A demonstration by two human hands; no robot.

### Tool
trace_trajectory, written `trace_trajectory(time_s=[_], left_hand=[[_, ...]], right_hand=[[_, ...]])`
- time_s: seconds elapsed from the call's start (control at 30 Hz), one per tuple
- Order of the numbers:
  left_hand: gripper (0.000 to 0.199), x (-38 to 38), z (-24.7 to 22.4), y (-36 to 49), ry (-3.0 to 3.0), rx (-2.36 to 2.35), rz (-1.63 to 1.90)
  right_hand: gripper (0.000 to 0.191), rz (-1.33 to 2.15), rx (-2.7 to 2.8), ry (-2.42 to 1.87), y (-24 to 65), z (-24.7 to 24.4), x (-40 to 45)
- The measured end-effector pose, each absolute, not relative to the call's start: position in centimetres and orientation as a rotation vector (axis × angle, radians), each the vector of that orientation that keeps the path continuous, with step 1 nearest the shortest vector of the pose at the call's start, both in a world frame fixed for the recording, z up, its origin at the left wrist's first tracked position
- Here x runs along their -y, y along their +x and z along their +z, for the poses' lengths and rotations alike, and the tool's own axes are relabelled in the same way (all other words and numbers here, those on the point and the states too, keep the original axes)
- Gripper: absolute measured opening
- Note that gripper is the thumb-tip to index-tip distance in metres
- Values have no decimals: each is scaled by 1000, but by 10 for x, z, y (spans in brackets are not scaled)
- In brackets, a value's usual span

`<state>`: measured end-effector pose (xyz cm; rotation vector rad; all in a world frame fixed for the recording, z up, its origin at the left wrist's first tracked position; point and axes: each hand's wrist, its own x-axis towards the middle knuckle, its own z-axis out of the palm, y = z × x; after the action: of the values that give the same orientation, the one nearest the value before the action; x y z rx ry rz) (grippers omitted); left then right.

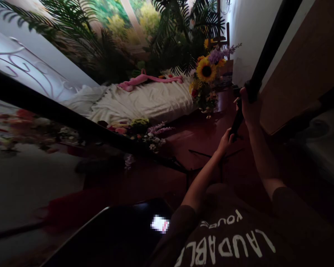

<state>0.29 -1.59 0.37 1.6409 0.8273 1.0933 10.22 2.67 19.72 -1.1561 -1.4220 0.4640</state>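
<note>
A black tripod stand (275, 35) slants down from the upper right, and both my hands are wrapped round its pole. My left hand (226, 141) grips the lower part. Higher up, beside a dark clamp or knob, my right hand (249, 109) closes round the pole; its fingers are partly hidden in shadow. Thin dark legs spread on the floor below my left hand, though I cannot tell which stand they belong to. A second black pole (72, 122) crosses the left side, apart from my hands.
A white-draped bench (161, 100) carries a pink plush toy (140, 79). Sunflowers (206, 70) stand at its right end, other flowers (153, 141) in front. Dark red floor (200, 129) lies between. A dark flat panel (122, 230) is near my left side, a brown board (289, 89) at right.
</note>
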Motion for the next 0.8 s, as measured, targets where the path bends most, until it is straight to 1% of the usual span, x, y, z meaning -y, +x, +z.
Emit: trace_trajectory(time_s=[0.07,0.13,0.23,0.37,0.43,0.57,0.8], left_hand=[[46,16,4,3,1648,-830,1118],[47,17,4,2,1638,-822,1126],[49,17,6,2,1610,-803,1119],[50,17,6,2,1630,-805,1133],[49,17,6,2,1643,-802,1144],[48,17,7,1,1642,-813,1142],[46,17,6,1,1649,-812,1127]], right_hand=[[50,385,1307,-1188,97,191,-18],[47,376,1290,-1191,96,178,-6],[43,406,1315,-1234,99,147,17],[44,445,1373,-1397,108,102,53],[41,416,1425,-1493,112,86,68],[32,284,1473,-1573,116,68,88],[32,335,1333,-1497,109,52,96]])
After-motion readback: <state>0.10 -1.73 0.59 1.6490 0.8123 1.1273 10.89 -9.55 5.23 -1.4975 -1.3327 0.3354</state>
